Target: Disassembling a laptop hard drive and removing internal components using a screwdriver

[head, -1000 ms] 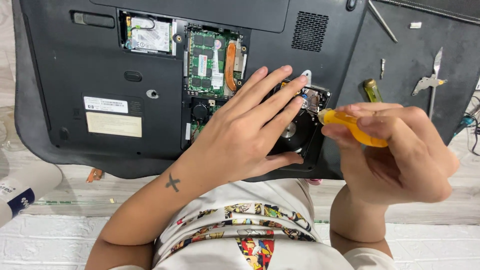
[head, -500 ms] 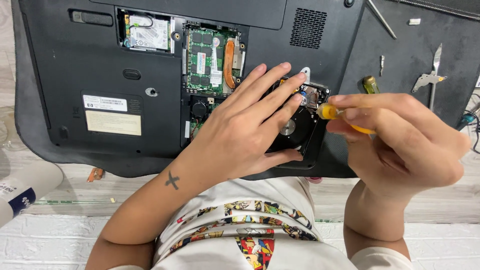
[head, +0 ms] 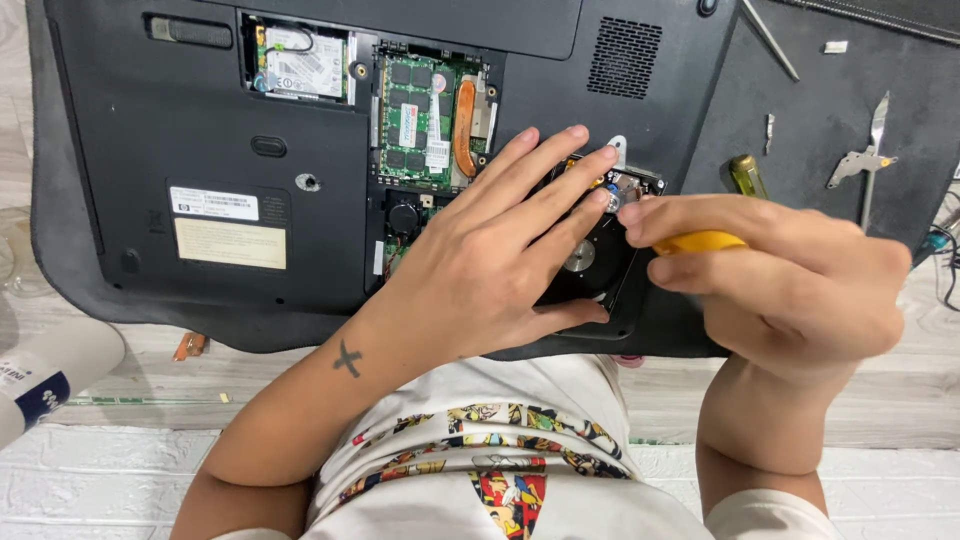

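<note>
The laptop (head: 300, 150) lies upside down on a dark mat (head: 830, 120), its bottom panels off, and everything here sits around it. In the open bay near its front right corner sits the hard drive (head: 590, 262). The left hand (head: 490, 270) lies flat and spread over that drive, fingers stretched toward the laptop's middle, pressing rather than gripping. The right hand (head: 780, 280) is curled tight around a yellow-handled screwdriver (head: 700, 241), whose tip end meets the drive's far corner right beside the left fingertips; the tip itself is hidden by the fingers.

Left of the drive, inside the laptop, the green memory boards (head: 415, 120) and a copper pipe (head: 465, 115) lie bare, with a small wireless card (head: 300, 62) further left. On the mat to the right of the laptop lie a second screwdriver (head: 745, 175), a thin metal rod (head: 770, 40) and a metal pry tool (head: 868, 150), well apart from the hands. Off the laptop's front left corner a white bottle (head: 50, 380) lies on the pale wooden table (head: 880, 400). The two hands crowd the drive bay closely; the laptop's left half is uncovered
</note>
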